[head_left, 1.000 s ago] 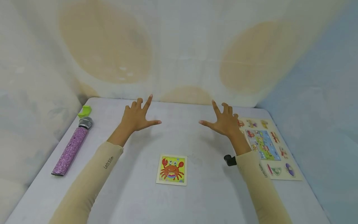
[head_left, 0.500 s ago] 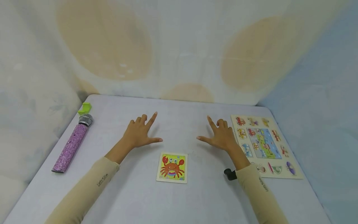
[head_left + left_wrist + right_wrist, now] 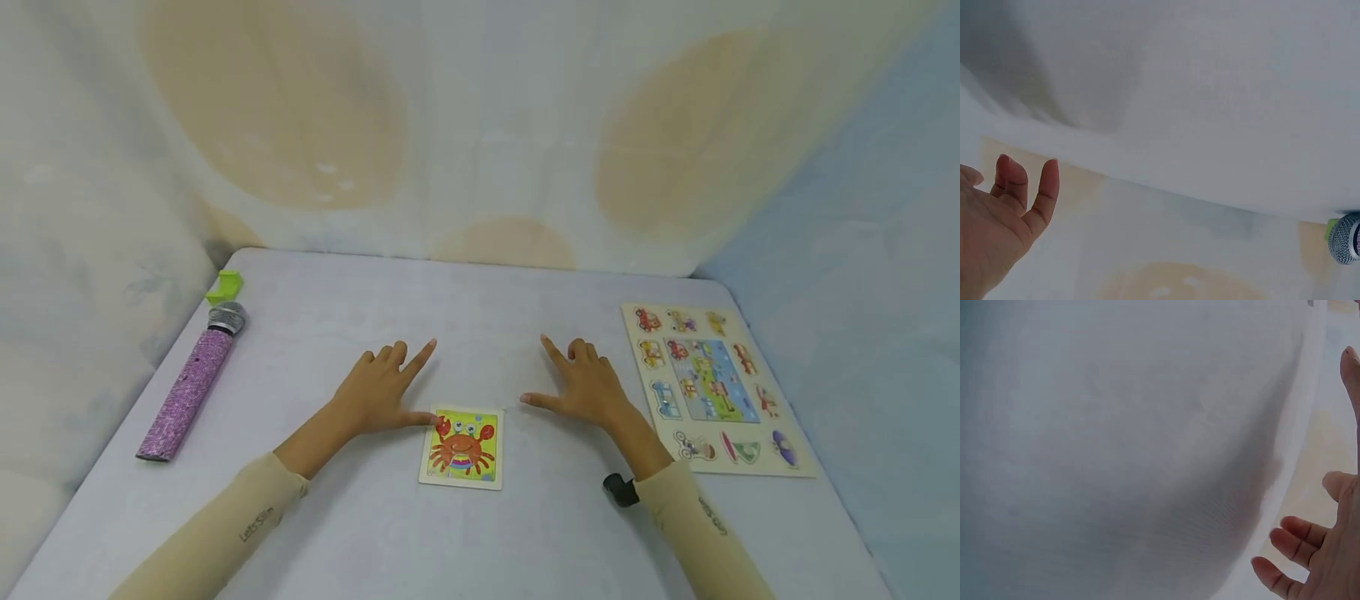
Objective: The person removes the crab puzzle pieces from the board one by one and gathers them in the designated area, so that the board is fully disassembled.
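In the head view the left hand (image 3: 377,390) has its thumb and index finger spread and the other fingers bent, with nothing held. Its thumb tip overlaps the upper left corner of a square crab picture puzzle (image 3: 462,450); whether it touches cannot be told. To the right of the puzzle, the right hand (image 3: 583,385) is spread the same way and holds nothing. The left wrist view shows the left hand (image 3: 1010,219) beside the pale cloth surface, and the right wrist view shows the right hand (image 3: 1322,544) with fingers apart.
A purple glittery microphone (image 3: 187,392) lies at the left edge, with a light green object (image 3: 226,287) behind it. On the right is a wooden board (image 3: 712,457) with vehicle and toy pictures. A black device (image 3: 621,490) is at the right wrist. Patterned cloth (image 3: 502,125) hangs behind.
Both hands have moved back toward the person, the left one now reaching the puzzle's corner in view. The right hand no longer covers part of the picture board. Their spread pose is much the same.
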`<action>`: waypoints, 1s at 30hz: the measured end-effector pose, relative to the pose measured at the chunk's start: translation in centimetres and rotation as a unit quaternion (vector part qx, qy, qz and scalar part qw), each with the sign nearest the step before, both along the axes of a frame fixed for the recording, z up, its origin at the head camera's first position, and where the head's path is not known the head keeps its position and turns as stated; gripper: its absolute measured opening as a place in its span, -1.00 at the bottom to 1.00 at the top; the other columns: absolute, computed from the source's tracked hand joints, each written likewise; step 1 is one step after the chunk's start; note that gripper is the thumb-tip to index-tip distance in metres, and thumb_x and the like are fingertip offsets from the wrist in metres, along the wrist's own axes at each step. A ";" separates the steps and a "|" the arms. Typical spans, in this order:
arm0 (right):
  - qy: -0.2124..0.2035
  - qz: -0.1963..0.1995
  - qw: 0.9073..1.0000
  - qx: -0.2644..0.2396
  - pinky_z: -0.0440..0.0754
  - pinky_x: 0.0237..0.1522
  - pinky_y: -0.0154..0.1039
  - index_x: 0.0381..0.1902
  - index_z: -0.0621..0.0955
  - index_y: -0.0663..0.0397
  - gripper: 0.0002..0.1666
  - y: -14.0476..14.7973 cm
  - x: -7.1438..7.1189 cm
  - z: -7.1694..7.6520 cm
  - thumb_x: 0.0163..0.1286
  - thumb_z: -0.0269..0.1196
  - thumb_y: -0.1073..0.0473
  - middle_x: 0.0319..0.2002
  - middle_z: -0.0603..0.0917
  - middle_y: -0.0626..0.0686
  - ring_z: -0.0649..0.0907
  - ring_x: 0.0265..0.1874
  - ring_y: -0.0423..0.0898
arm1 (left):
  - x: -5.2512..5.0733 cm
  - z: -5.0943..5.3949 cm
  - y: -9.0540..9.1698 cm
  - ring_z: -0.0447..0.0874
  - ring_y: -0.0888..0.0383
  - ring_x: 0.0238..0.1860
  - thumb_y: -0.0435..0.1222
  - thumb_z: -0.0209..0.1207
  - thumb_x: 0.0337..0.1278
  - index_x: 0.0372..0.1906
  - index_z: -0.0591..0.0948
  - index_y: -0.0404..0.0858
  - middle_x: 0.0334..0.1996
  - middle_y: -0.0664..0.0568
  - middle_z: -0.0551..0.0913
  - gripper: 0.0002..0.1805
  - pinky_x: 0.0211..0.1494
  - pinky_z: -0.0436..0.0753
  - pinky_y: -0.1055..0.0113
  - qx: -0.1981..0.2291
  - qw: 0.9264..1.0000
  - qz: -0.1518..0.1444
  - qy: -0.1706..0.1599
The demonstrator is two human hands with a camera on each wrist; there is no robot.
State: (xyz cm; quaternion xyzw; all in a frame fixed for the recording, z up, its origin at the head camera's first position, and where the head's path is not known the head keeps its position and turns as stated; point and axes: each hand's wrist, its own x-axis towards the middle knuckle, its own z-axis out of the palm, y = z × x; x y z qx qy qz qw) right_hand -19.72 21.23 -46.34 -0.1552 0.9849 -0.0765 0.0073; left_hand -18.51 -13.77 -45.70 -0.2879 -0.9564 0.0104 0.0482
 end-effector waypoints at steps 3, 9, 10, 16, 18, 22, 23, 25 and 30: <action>-0.005 0.008 1.000 -0.001 0.41 -0.18 -0.02 0.56 0.17 -0.16 0.29 -0.2 0.6 0.0 0.02 0.13 -0.71 -0.06 0.39 0.16 0.39 -0.14 0.02 | 0.9 -0.3 -0.2 0.40 0.06 -0.24 0.58 0.05 -0.17 0.59 0.08 -0.04 -0.09 -0.08 0.39 0.25 -0.21 0.36 0.18 0.009 1.000 -0.013 -0.011; -0.013 0.039 0.999 0.003 0.39 -0.21 -0.12 0.56 0.19 -0.19 0.27 -0.3 1.6 0.2 0.02 0.15 -0.70 -0.10 0.42 0.13 0.40 -0.21 -0.03 | 1.8 -0.6 -0.9 0.37 0.20 -0.32 0.62 -0.01 -0.21 0.57 0.13 0.04 -0.07 0.01 0.40 0.23 -0.16 0.38 0.26 0.043 0.995 -0.038 -0.081; -0.011 0.044 0.999 0.004 0.38 -0.22 -0.13 0.55 0.20 -0.19 0.26 -0.3 1.7 0.2 0.02 0.16 -0.69 -0.11 0.43 0.12 0.40 -0.21 -0.04 | 1.9 -0.6 -1.0 0.35 0.21 -0.34 0.63 -0.01 -0.22 0.57 0.14 0.06 -0.08 0.03 0.39 0.23 -0.17 0.36 0.28 0.045 0.994 -0.041 -0.090; -0.005 0.058 0.998 0.003 0.35 -0.24 -0.17 0.53 0.25 -0.20 0.21 -0.1 2.4 0.0 0.03 0.20 -0.65 -0.17 0.42 0.08 0.38 -0.25 -0.07 | 2.2 -0.7 -1.3 0.31 0.24 -0.32 0.63 0.00 -0.24 0.52 0.22 0.23 -0.09 0.06 0.40 0.12 -0.17 0.31 0.30 0.036 0.993 -0.055 -0.102; -0.011 0.064 0.998 -0.003 0.33 -0.24 -0.18 0.53 0.25 -0.23 0.21 -0.2 2.7 0.0 0.03 0.20 -0.65 -0.18 0.40 0.05 0.36 -0.26 -0.09 | 2.4 -0.7 -1.3 0.30 0.26 -0.29 0.63 0.02 -0.25 0.50 0.25 0.25 -0.10 0.07 0.40 0.10 -0.17 0.30 0.30 0.037 0.992 -0.059 -0.101; -0.022 0.087 0.996 -0.013 0.30 -0.23 -0.19 0.53 0.25 -0.29 0.18 -0.6 3.4 0.2 0.03 0.22 -0.64 -0.22 0.37 0.00 0.34 -0.28 -0.13 | 2.8 -0.9 -1.3 0.26 0.27 -0.27 0.66 -0.02 -0.30 0.48 0.29 0.25 -0.15 0.12 0.36 0.12 -0.15 0.24 0.30 0.041 0.992 -0.067 -0.098; -0.024 0.093 0.995 -0.011 0.30 -0.23 -0.20 0.53 0.24 -0.32 0.18 -0.7 3.6 0.2 0.03 0.22 -0.64 -0.23 0.36 -0.01 0.33 -0.28 -0.14 | 3.0 -1.0 -1.3 0.25 0.28 -0.27 0.67 -0.04 -0.31 0.48 0.30 0.26 -0.17 0.13 0.35 0.12 -0.14 0.23 0.30 0.041 0.992 -0.070 -0.095; -0.028 0.105 0.994 -0.009 0.30 -0.23 -0.20 0.52 0.26 -0.35 0.17 -1.0 3.9 0.3 0.02 0.22 -0.65 -0.24 0.35 -0.04 0.33 -0.29 -0.16 | 3.1 -1.2 -1.3 0.24 0.28 -0.27 0.68 -0.06 -0.33 0.47 0.31 0.26 -0.18 0.15 0.34 0.13 -0.12 0.23 0.29 0.044 0.992 -0.075 -0.090; -0.044 0.125 0.991 -0.002 0.30 -0.23 -0.24 0.51 0.26 -0.43 0.15 -1.8 4.6 0.4 0.00 0.19 -0.69 -0.26 0.34 -0.08 0.32 -0.29 -0.20 | 3.4 -1.5 -1.5 0.24 0.27 -0.28 0.69 -0.06 -0.36 0.44 0.36 0.24 -0.22 0.15 0.34 0.13 -0.02 0.28 0.22 0.049 0.992 -0.084 -0.078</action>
